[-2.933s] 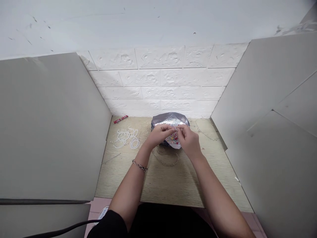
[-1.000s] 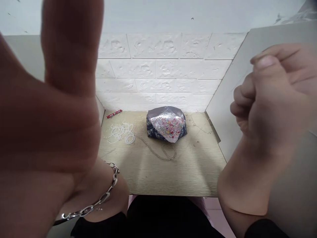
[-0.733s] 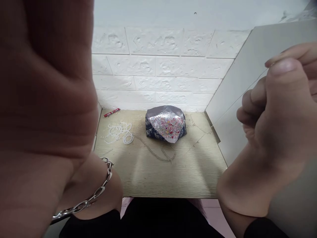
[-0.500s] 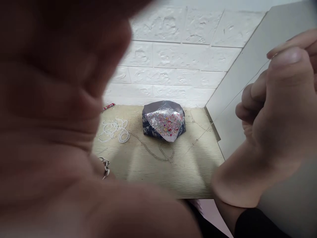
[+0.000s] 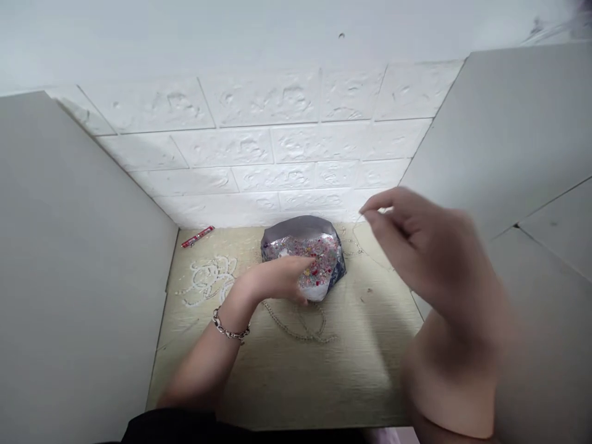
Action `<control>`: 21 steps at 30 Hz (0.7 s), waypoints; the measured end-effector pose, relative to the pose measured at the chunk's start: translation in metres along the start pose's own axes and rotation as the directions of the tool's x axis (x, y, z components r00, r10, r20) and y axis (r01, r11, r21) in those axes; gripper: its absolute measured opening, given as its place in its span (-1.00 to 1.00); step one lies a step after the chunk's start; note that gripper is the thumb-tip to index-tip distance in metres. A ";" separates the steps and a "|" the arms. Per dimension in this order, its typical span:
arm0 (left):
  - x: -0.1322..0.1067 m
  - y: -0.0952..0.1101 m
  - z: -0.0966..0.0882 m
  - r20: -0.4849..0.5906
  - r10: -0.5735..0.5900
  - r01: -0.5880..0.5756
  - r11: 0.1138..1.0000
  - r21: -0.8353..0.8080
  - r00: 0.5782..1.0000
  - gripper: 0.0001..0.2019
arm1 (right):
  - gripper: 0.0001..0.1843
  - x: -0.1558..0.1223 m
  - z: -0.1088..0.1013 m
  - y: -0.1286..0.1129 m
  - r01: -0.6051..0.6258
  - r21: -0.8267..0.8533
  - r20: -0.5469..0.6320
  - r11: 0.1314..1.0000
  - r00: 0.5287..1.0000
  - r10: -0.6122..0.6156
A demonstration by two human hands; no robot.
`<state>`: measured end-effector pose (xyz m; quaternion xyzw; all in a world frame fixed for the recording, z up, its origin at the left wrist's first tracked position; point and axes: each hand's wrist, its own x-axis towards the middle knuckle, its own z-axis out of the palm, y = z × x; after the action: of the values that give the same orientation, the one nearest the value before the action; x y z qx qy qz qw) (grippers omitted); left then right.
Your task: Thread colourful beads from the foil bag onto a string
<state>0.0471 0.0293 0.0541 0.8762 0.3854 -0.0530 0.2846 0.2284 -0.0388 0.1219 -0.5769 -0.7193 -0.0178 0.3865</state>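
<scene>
A bag of small mixed pink, red and clear beads (image 5: 319, 253) sits on the table near the wall, in a grey and dark-blue patterned wrap. My left hand (image 5: 280, 277), with a chain bracelet on its wrist, is at the bag's front left. Its thumb lies over the beads and the fingers curl at the front flap, partly hidden. Raised to the right of the bag, my right hand (image 5: 407, 234) pinches a thin thread (image 5: 355, 229) between thumb and forefinger. The thread hangs down towards the table.
Looped white bead strands (image 5: 208, 277) lie at the left. A clear bead strand (image 5: 291, 333) curves in front of the bag. A small red strip (image 5: 198, 237) rests by the back left corner. Pale panels (image 5: 69, 246) stand on both sides, with a white brick-pattern wall (image 5: 296, 145) behind.
My left hand has moved from close before the camera down to the bead bag. My right hand has come lower and inward, still pinching the thread. The view takes in more of the wall.
</scene>
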 end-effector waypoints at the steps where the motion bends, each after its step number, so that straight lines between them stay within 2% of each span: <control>1: 0.003 -0.002 0.001 0.040 -0.023 0.024 1.000 -0.014 0.999 -0.23 | -0.86 0.002 0.001 0.004 0.002 -0.007 0.073 1.000 0.997 -0.001; 3: 0.006 -0.003 0.002 0.014 0.009 -0.008 0.994 -0.112 1.000 -0.27 | -0.83 0.007 0.003 0.010 -0.025 0.008 0.205 1.000 0.979 0.023; 5: 0.008 0.001 0.001 -0.103 0.107 -0.135 0.937 -0.322 0.989 -0.38 | -0.80 0.012 0.008 0.013 -0.051 0.058 0.339 0.997 0.940 0.029; 6: 0.008 0.004 0.000 -0.177 0.159 -0.225 0.854 -0.469 0.971 -0.44 | -0.78 0.015 0.011 0.013 -0.058 0.098 0.407 0.994 0.913 0.013; 8: 0.008 0.009 -0.002 -0.264 0.199 -0.329 0.622 -0.710 0.944 -0.60 | -0.76 0.019 0.020 0.011 -0.066 0.194 0.513 0.979 0.857 -0.043; 11: 0.006 0.011 -0.006 -0.308 0.079 -0.316 0.345 -0.884 0.948 -0.76 | -0.75 0.025 0.037 0.005 -0.088 0.319 0.562 0.944 0.819 -0.114; 13: 0.004 0.008 -0.009 -0.285 -0.032 -0.271 0.228 -0.935 0.958 -0.74 | -0.74 0.028 0.047 0.001 -0.100 0.383 0.556 0.918 0.819 -0.142; 15: 0.003 0.005 -0.013 -0.253 -0.100 -0.231 0.196 -0.953 0.962 -0.72 | -0.75 0.029 0.054 0.000 -0.108 0.429 0.522 0.897 0.840 -0.149; 17: 0.002 0.004 -0.016 -0.241 -0.128 -0.207 0.229 -0.951 0.962 -0.74 | -0.77 0.030 0.058 0.000 -0.114 0.446 0.466 0.888 0.877 -0.121; 21: -0.001 0.010 -0.017 -0.240 -0.104 -0.204 0.274 -0.940 0.965 -0.73 | -0.80 0.030 0.053 0.002 -0.113 0.406 0.348 0.907 0.937 -0.039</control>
<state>0.0515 0.0326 0.0731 0.5379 0.3441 0.3115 0.7037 0.2006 0.0114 0.1005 -0.4879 -0.7517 0.2471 0.3686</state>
